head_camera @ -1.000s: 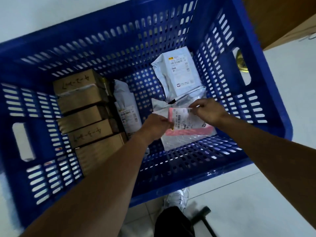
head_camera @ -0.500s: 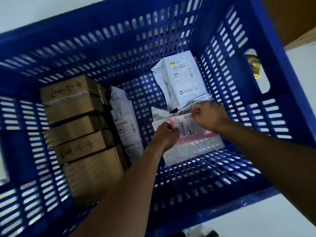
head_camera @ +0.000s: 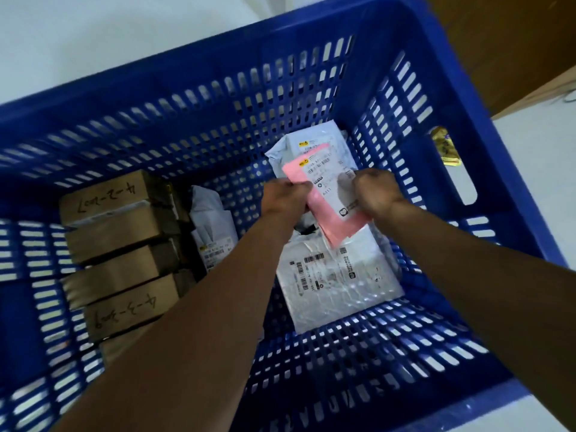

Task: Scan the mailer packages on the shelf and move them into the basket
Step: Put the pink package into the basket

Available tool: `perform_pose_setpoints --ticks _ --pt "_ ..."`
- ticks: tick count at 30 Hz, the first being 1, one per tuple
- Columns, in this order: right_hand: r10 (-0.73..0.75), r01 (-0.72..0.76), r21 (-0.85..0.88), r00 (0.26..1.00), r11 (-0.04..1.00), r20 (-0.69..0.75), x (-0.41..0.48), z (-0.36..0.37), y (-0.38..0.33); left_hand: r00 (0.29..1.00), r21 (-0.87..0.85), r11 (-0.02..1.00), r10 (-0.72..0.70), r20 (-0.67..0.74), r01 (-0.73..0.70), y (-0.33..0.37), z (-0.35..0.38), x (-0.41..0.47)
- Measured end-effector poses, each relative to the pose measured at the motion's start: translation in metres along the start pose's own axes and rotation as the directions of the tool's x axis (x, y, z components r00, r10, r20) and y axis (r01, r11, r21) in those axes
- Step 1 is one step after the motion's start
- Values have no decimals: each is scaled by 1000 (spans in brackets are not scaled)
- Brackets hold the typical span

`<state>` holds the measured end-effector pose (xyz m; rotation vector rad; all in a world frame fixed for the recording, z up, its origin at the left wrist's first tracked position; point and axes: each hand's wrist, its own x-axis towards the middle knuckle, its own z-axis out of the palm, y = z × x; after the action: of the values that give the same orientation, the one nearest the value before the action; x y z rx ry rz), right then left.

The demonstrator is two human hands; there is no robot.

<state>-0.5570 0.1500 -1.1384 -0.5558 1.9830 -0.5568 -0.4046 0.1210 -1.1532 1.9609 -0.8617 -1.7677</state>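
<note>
The left hand (head_camera: pixel 285 198) and right hand (head_camera: pixel 375 191) each grip a side of the pink mailer (head_camera: pixel 339 226), fingers curled round its edges, holding it inside the blue basket (head_camera: pixel 187 51) with its white label (head_camera: pixel 330 185) facing up. A second ago the pink mailer lay low and crosswise on the white bubble mailer (head_camera: pixel 339 285). It has now been lifted clear and turned so its long side runs away from the person, its far end overlapping the grey mailer (head_camera: pixel 314 135) at the back wall. The bubble mailer's barcode label, covered before, now shows on the basket floor below the hands. Left of the arms, another pale mailer (head_camera: pixel 212 219) leans beside a row of cardboard boxes (head_camera: pixel 115 244), unchanged. A gold object (head_camera: pixel 446 148) shows through the right handle hole.
</note>
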Motion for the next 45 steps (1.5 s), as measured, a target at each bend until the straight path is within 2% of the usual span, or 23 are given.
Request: perform_pose_setpoints --ticks 4,7,10,12,14,16,19,21,23,25,27,29,31,34,38,45 --pt "-11 12 12 999 1000 -40 12 4 -7 989 258 956 148 -21 -138 0 6 15" --pt "-76 72 -65 995 995 -57 15 1 -10 974 357 906 211 81 -226 11 5 19" --pt "-117 117 -201 993 973 8 14 1 -8 962 472 839 216 165 -270 15 2 19" --pt "-176 169 -355 984 919 11 11 3 -6 950 593 742 234 208 -313 16 -1 10" --pt "-329 285 -539 944 793 15 4 8 -2 916 658 639 319 245 -399 10 -2 9" --pt "-472 417 -654 876 632 102 -2 13 0 845 706 490 434 312 -512 3 0 12" --pt "-458 502 -724 842 472 285 1 21 7 709 723 248 547 445 -645 -3 0 26" --pt "-442 509 -734 841 450 312 5 22 13 650 723 112 545 529 -682 -1 1 32" --pt "-457 522 -719 833 459 313 6 24 15 629 734 -11 507 590 -679 1 2 39" --pt "-460 532 -719 826 448 324 6 24 15 625 735 -89 465 627 -672 4 2 44" --pt "-488 545 -725 810 420 326 10 24 12 552 714 -191 513 657 -673 7 6 47" --pt "-551 595 -714 758 369 348 20 25 9 519 721 -262 544 660 -642 6 9 54" --pt "-600 634 -697 714 336 360 34 27 7 516 701 -237 528 674 -672 2 9 65" --pt "-602 610 -708 729 355 327 54 36 15 543 711 -155 543 641 -686 -5 8 77" --pt "-646 611 -654 725 445 239 63 47 31 483 709 -191 611 627 -679 -19 9 85" --pt "-692 630 -648 689 427 214 67 49 37 467 711 -177 643 607 -681 -27 8 96"
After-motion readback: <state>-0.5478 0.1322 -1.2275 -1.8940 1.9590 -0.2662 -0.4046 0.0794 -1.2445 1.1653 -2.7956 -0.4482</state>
